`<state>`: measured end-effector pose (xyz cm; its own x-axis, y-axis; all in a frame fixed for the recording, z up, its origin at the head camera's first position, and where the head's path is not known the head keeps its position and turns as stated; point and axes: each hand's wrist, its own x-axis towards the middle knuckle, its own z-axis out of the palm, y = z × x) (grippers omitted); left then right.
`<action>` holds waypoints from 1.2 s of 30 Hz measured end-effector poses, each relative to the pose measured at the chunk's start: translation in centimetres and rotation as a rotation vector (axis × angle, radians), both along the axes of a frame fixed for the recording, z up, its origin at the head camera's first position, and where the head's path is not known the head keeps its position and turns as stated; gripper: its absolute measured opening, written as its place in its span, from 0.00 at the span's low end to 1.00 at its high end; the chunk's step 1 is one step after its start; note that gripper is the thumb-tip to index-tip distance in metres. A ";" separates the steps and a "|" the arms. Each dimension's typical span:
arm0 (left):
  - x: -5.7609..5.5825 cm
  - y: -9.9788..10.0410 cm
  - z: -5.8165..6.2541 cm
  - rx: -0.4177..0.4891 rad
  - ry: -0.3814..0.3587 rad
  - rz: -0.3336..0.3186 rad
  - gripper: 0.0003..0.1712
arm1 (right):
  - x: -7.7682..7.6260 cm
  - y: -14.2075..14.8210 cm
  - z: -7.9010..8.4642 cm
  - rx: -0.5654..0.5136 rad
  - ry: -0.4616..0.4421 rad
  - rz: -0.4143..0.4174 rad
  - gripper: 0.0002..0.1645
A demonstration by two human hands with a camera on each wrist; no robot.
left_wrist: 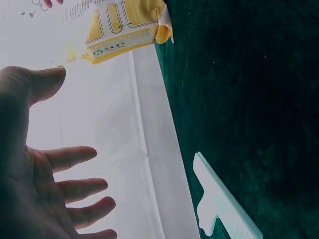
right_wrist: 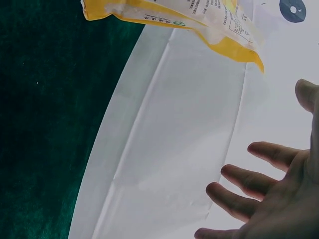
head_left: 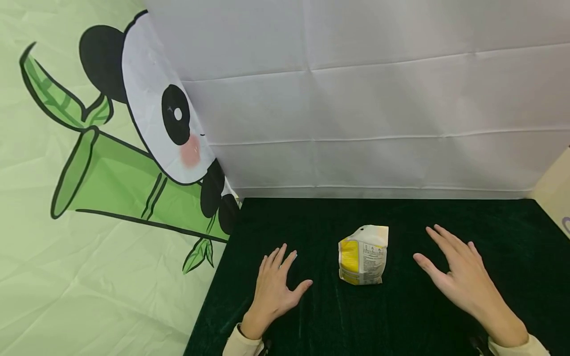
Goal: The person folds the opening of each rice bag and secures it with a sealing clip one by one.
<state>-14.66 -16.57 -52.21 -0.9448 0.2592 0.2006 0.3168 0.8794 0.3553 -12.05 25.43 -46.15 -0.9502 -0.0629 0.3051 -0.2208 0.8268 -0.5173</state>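
A yellow-and-white printed packet (head_left: 362, 256) stands on the dark green table cover between the two hands, its top edge creased. My left hand (head_left: 275, 291) is to its left, fingers spread and thumb toward the packet, apart from it. On the other side my right hand (head_left: 465, 279) is likewise spread and holds nothing. Both wrist views catch the packet (left_wrist: 124, 25) at their upper edge, with yellow side folds showing. In the left wrist view, a pale clip-like piece (left_wrist: 224, 201) with a long straight bar lies on the green cover; the head view does not show it.
The dark green cover (head_left: 401, 316) reaches back to a creased white sheet (head_left: 378, 99). A light green cloth (head_left: 53, 277) with a panda and bamboo print hangs at the left. A cream-coloured panel (head_left: 554, 190) stands at the right edge.
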 end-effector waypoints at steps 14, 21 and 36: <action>-0.3 0.7 0.3 0.028 -0.043 -0.017 0.46 | -0.4 -0.6 0.2 -0.014 0.004 0.003 0.46; -0.4 1.2 0.3 0.029 -0.054 -0.019 0.46 | -0.7 -0.8 0.1 -0.020 0.004 0.003 0.47; -0.5 2.0 0.3 0.040 -0.072 -0.030 0.45 | -0.9 -1.4 0.5 -0.023 0.022 0.017 0.46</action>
